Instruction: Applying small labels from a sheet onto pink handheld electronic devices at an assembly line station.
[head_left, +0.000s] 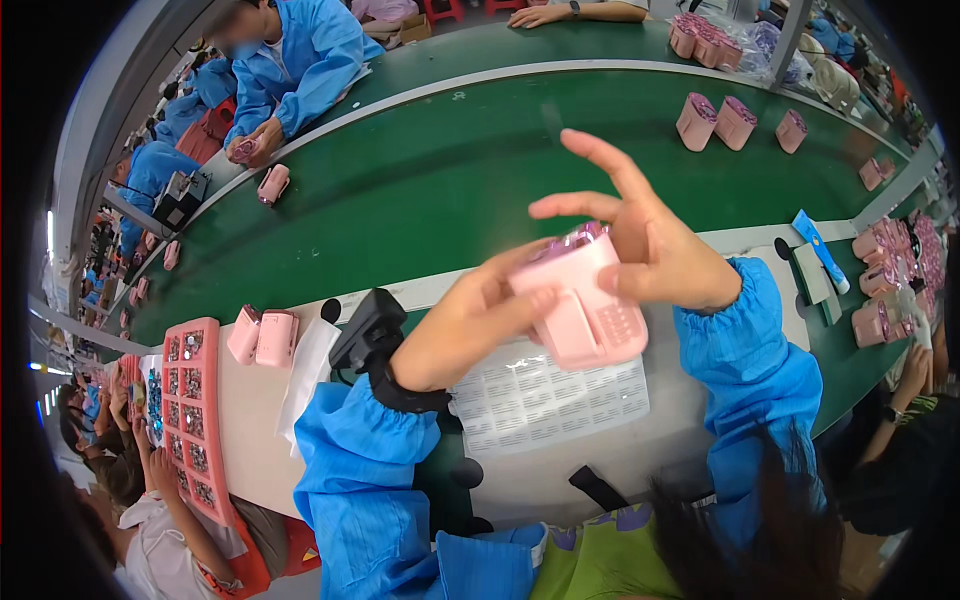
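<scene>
A pink plastic device (575, 305) with a shiny purple top is held up in front of me, over the bench. My left hand (470, 325) grips it from the left, thumb across its front face beside a raised panel. On its right side rests the thumb of my right hand (655, 235). That hand's index and middle fingers stretch out above the device, apart from each other; its other fingers are largely hidden. Beneath lies a clear-backed sheet of printed labels (550, 400). A black strapped unit (372, 335) sits on my left wrist.
Across the front runs a green conveyor belt (400, 160) carrying several pink devices. Left of me stand two pink devices (275, 340) and a pink compartment tray (208, 385) of small parts. A blue tube (820, 250) lies right. A co-worker (300, 70) handles a device opposite.
</scene>
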